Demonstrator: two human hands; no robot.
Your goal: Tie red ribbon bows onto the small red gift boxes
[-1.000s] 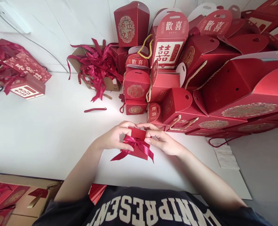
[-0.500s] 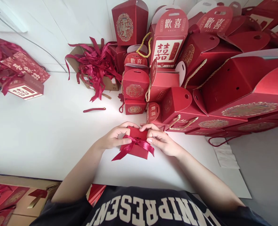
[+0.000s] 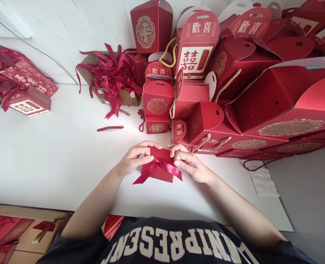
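A small red gift box [image 3: 159, 172] rests on the white table [image 3: 54, 157] right in front of me. A red satin ribbon bow [image 3: 157, 167] is tied across its front, its tails hanging left and right. My left hand [image 3: 134, 158] grips the box's left side, thumb pressed on the ribbon's left loop. My right hand [image 3: 191, 165] holds the right side, thumb and fingers pinched on the bow's right loop. Both hands' fingertips curl over the box's top edge.
A large pile of red gift boxes with gold cord handles [image 3: 234, 84] fills the table's right and back. A cardboard box full of loose red ribbons [image 3: 109, 75] stands behind, a single ribbon strip [image 3: 109, 128] lies nearby, more red boxes [image 3: 21, 88] sit far left.
The box and both hands have shifted slightly away from me. The bow's loops have been pulled tighter and flatter, and the left tail sits a bit higher.
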